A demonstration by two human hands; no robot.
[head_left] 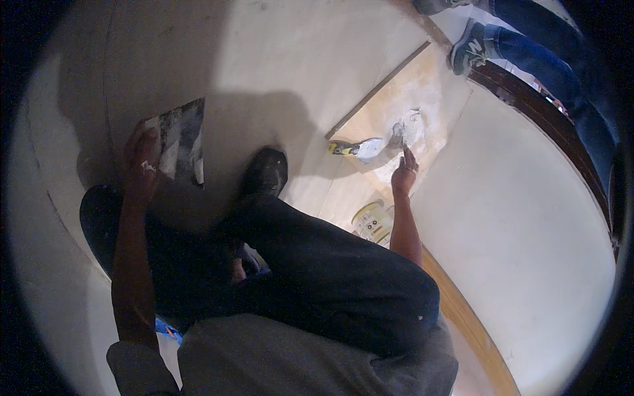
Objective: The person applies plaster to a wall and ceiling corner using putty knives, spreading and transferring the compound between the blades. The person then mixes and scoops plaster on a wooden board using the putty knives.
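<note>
knee | left hand grips plaster hawk | right hand near trowel

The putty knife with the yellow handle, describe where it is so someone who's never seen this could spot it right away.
Find the pale wooden board lying on the floor beyond the person's dark shoe. At its near edge, just left of the right hand, lies the putty knife. Its yellow and black handle and white-smeared blade set it apart from the lump of white plaster beside it.

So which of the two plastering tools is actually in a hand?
The flat hawk at the wall, gripped by the left hand. The yellow-handled trowel lies on the board, beyond the right hand.
</note>
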